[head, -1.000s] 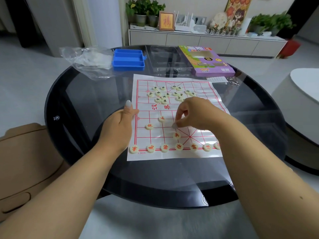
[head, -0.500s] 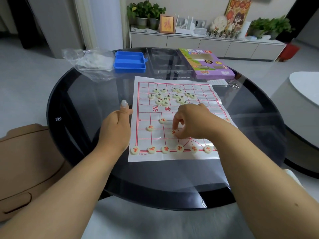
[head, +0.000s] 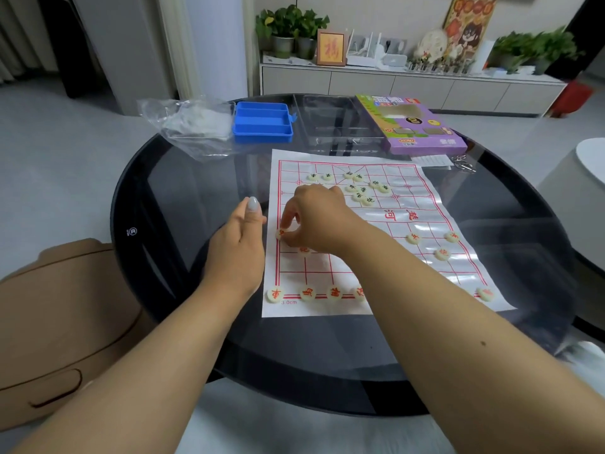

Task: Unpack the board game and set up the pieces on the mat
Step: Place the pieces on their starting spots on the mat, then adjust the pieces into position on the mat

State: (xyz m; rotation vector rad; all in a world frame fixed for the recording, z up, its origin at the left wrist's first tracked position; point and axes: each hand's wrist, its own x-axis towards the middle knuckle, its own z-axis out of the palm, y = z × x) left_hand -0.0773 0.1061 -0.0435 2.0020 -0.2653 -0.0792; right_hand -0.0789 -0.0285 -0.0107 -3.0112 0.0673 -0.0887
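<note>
My right hand (head: 319, 221) is pinching a red piece (head: 281, 233) on the mat (head: 422, 211); my left hand (head: 239, 247) is resting loosely curled beside it; the blue tray (head: 262, 122) is sitting empty.

Potted plants (head: 291, 31), framed picture (head: 331, 47)

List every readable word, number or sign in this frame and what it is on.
"3.0cm": near-left corner of the mat.
"河": red character mid-mat.
Red characters on the near pieces, black on the far pieces: too blurred to read.
Purple box lettering: blurred.
Framed picture: unreadable.
</note>
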